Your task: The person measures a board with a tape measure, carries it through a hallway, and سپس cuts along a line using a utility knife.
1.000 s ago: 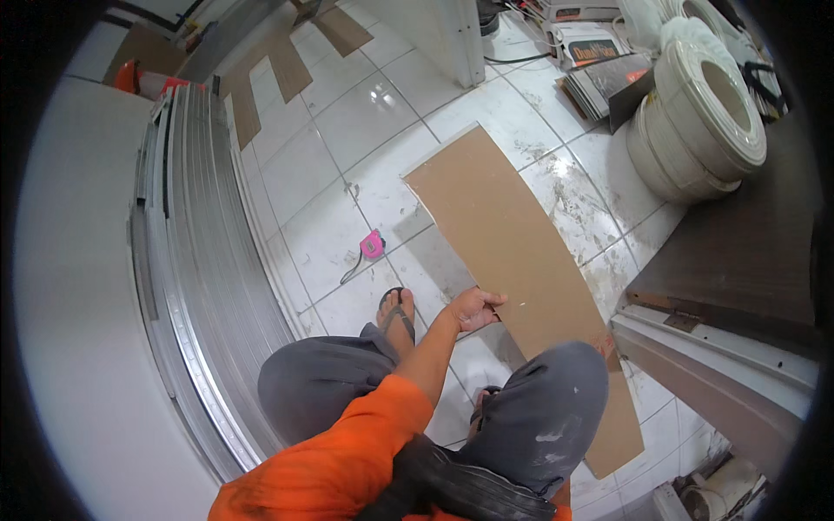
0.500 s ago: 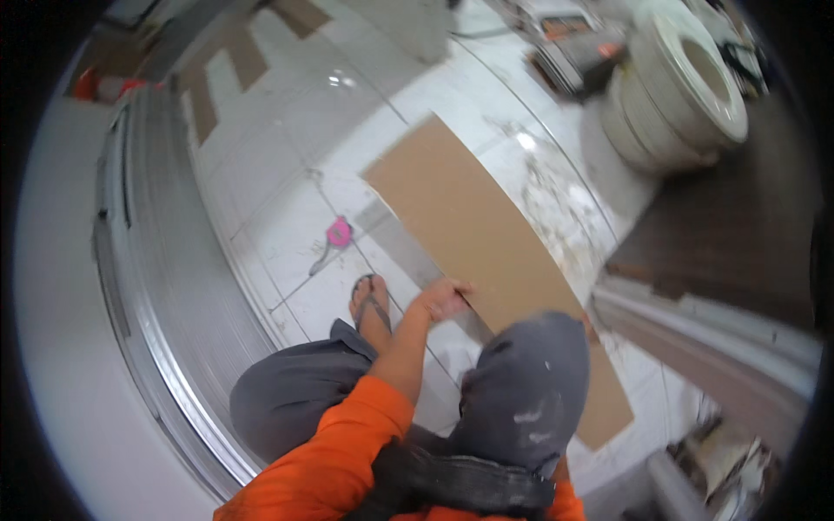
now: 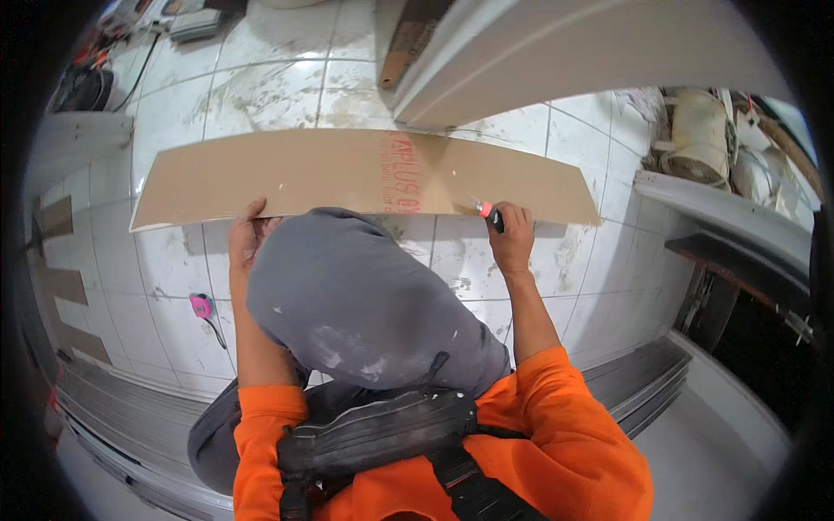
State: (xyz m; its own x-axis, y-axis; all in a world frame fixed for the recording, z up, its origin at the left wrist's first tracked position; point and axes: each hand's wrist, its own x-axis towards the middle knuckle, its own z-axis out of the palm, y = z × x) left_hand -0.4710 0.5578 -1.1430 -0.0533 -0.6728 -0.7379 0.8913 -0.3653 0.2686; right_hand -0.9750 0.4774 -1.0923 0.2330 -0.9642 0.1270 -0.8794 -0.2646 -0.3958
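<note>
A long brown board (image 3: 304, 171) with red printing lies crosswise in front of my gray-trousered knee. At its near edge, my left hand (image 3: 249, 226) grips the board, with the fingers partly tucked under it. My right hand (image 3: 514, 224) is closed around a utility knife (image 3: 492, 217) with a red and black handle, its blade tip over the board's surface near that same edge. A pink tape measure (image 3: 201, 305) with a dark strap rests on the tiles below my left hand.
A pale door frame (image 3: 556, 43) rises beyond the board. Buckets and clutter (image 3: 695, 130) stand at right beside a dark shelf (image 3: 738, 260). Stacked metal profiles (image 3: 634, 382) lie low on both sides. Brown strips (image 3: 62, 282) lie on the tiled floor (image 3: 252, 95) at left.
My view has swung to the right, so the board now runs crosswise. My right hand has come into view holding the knife. My left hand stays on the board's edge.
</note>
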